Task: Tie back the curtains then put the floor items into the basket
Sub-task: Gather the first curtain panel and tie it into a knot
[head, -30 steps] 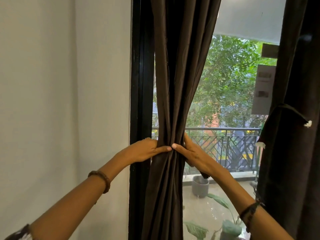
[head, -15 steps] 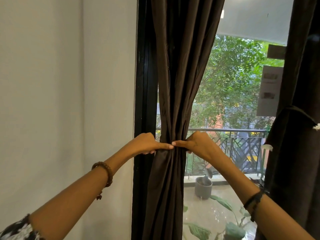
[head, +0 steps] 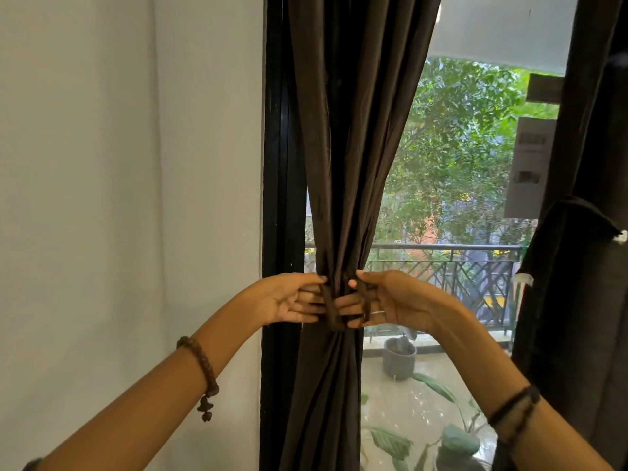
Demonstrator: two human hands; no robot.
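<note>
While both palms face the camera, the left hand [head: 289,299] and the right hand [head: 390,299] each curl their fingers round a strip of the brown tie-back [head: 331,309] at the gathered waist of the left curtain [head: 343,164]. This curtain hangs just right of the black window frame [head: 280,164], beside the white wall [head: 119,198]. At the right edge, the right curtain [head: 584,300] is already cinched by its own band [head: 577,207]. Far beyond the glass stand a balcony railing [head: 448,263] and a grey pot [head: 399,358].
</note>
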